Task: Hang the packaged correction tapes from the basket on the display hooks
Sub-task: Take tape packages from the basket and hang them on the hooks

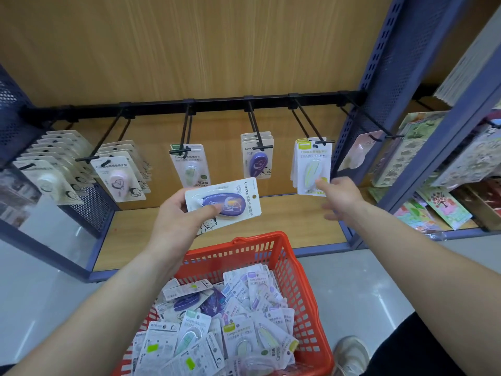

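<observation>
Shelf: the big wooden shelf is standing in front of the person, and a black rail is running across it.

Basket: the red basket is sitting on the floor under the arms. It is holding a big pile of packs (so I think most of the job is waiting).

Hooks: six hooks are sticking out from the rail, and each one is already carrying at least one pack.

Left hooks: lots of white packs and pink packs are hanging here in long rows.

Middle hooks: only a few green packs and hanging purple packs are dangling here, so there is lots of room.

Right hooks: some yellow packs are hanging here, and a pale pack is hanging at the far end.

Left hand: the left hand is gripping one purple pack, with the thumb pressing on the front and the fingers going behind. The pack is lying sideways in the air, above the basket and just below the hooks, and is not on any hook yet.

Right hand: the right hand is reaching out with loose, spread fingers. One fingertip is touching the bottom of the front yellow pack, and the hand is not pinching anything.

Job so far: it looks like it is getting started, but many packs are waiting.
</observation>
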Tool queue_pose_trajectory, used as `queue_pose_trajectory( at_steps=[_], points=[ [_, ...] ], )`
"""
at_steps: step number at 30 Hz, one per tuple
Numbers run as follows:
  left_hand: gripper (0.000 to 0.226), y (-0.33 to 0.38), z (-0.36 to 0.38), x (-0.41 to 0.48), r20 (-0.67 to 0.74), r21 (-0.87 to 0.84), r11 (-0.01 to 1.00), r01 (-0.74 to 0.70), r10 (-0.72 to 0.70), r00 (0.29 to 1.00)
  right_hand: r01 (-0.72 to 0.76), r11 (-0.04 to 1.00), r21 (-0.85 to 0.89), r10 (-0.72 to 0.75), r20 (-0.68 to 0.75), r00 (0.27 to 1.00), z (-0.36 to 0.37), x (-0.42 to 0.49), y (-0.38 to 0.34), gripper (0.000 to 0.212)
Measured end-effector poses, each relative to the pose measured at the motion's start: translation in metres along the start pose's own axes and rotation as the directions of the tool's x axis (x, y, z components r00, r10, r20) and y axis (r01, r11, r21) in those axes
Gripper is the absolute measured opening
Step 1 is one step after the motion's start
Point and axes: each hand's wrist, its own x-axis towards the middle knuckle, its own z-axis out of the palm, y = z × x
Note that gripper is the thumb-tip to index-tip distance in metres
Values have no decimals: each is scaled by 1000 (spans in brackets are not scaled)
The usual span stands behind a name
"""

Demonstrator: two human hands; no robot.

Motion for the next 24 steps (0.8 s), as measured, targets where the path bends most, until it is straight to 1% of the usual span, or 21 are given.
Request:
queue_pose_trajectory(
  at_steps=[2, 3, 4, 5, 6, 8, 10, 12, 14, 16, 18, 20, 22, 24],
  points=[
    [27, 1, -1, 0, -15, -7, 1000, -5, 5, 1000, -60, 995, -77, 61, 21, 998, 5, -5, -1, 56],
    [25, 2, -1, 0, -20, -6, 1000, -9, 9, 1000, -52, 993, -106, 58, 52, 997, 9, -11, -3, 56],
    [24, 3, -1, -1, -23, -4, 1000, -14, 14, 1000, -19, 991, -136, 33, 104, 994, 13, -21, -7, 53],
    [23, 3, -2, 0, -24, -4, 1000, -16, 15, 1000, 38, 987, -157, -8, 186, 982, 18, -30, -11, 47],
    [23, 3, -1, 0, -21, -5, 1000, -13, 13, 1000, 101, 982, -157, -52, 290, 956, 24, -42, -15, 39],
    [23, 2, 0, 2, -14, -13, 1000, 2, -2, 1000, 182, 981, -72, -126, 481, 868, 37, -66, -23, 30],
    [24, -1, 2, 3, -16, -34, 999, 20, -21, 1000, 196, 979, 61, -195, 576, 794, 51, -87, -30, 29],
    [25, -3, 6, 3, -5, -64, 997, 48, -49, 999, 225, 961, 163, -278, 576, 769, 63, -100, -31, 24],
    [26, -5, 11, 1, 28, -78, 995, 65, -63, 998, 254, 939, 231, -341, 526, 779, 73, -104, -29, 26],
    [27, -7, 15, -1, 50, -33, 998, 45, -43, 998, 251, 928, 275, -360, 487, 796, 78, -102, -28, 28],
    [28, -8, 16, 0, 57, 96, 995, -15, 9, 998, 253, 926, 279, -362, 476, 802, 80, -94, -28, 28],
    [31, -9, 15, 4, 66, 231, 971, -62, 48, 997, 269, 933, 237, -351, 453, 819, 77, -80, -26, 27],
    [36, -8, 11, 7, 83, 329, 941, -83, 59, 995, 308, 938, 161, -347, 385, 856, 73, -62, -23, 30],
    [40, -8, 5, 11, 96, 451, 883, -132, 100, 990, 331, 937, 115, -350, 310, 884, 68, -45, -20, 33]
  ],
)
